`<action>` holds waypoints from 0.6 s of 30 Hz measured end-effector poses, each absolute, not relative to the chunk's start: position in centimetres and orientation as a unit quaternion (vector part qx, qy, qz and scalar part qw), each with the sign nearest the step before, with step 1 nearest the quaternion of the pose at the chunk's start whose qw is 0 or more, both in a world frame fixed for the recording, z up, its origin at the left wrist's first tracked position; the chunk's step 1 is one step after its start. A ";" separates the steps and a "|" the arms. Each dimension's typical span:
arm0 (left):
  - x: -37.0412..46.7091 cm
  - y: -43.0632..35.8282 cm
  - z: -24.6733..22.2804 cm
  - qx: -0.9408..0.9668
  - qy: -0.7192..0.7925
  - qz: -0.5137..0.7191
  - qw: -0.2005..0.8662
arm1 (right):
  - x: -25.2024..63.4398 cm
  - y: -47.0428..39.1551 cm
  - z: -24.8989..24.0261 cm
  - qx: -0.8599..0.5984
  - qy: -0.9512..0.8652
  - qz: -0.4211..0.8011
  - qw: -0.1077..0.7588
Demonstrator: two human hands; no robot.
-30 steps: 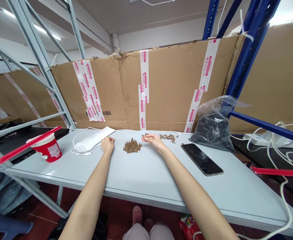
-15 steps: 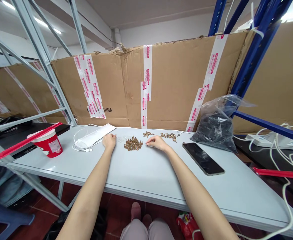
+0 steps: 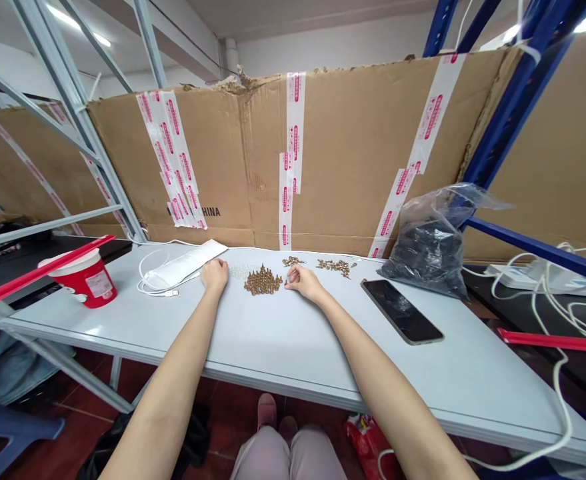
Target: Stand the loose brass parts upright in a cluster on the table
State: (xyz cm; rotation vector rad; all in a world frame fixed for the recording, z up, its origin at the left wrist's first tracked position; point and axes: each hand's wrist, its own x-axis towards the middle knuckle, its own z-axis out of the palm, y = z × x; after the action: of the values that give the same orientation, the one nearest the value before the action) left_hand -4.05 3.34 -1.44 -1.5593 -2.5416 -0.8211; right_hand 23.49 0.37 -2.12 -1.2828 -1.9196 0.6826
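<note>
Small brass-coloured pointed pieces (image 3: 263,281) stand close together in a cluster on the grey-white table (image 3: 277,333). My right hand (image 3: 303,281) is at the cluster's right edge, thumb and fingertips pinched low by the tabletop; whatever is between them is too small to name. To the left, my left hand (image 3: 215,275) rests on the table with its fingers curled in, and what they hold, if anything, is hidden. Tiny clear pieces (image 3: 239,271) are spread between that hand and the cluster. Two loose heaps of brass-coloured bits, a smaller heap (image 3: 293,261) and a larger heap (image 3: 333,267), lie behind my right hand.
A phone (image 3: 401,311) lies at the right, before a clear bag of dark contents (image 3: 425,257). A white power strip (image 3: 185,263) with cable and a red cup (image 3: 90,279) are at the left. Taped cardboard (image 3: 343,160) stands along the back edge.
My right hand has moved slightly left, closer to the cluster, with its fingertips lower and pinched at the edge. My left hand stays by the clear pieces. The whole view has shifted slightly.
</note>
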 end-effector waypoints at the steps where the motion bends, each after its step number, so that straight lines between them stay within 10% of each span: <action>1: -4.0 3.3 -1.4 -0.502 -0.822 -0.267 0.023 | 23.6 0.2 -1.9 -0.517 -0.748 0.236 0.344; 18: -3.8 3.3 -1.5 -0.503 -0.821 -0.270 0.023 | 24.5 -1.1 0.1 -0.570 -0.784 0.111 0.221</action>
State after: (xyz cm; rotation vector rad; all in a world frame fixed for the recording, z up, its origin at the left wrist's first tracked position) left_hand -3.79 3.33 -1.48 -1.5559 -2.5413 -0.8370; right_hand 24.47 -1.05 0.09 -1.5757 -2.1666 0.3066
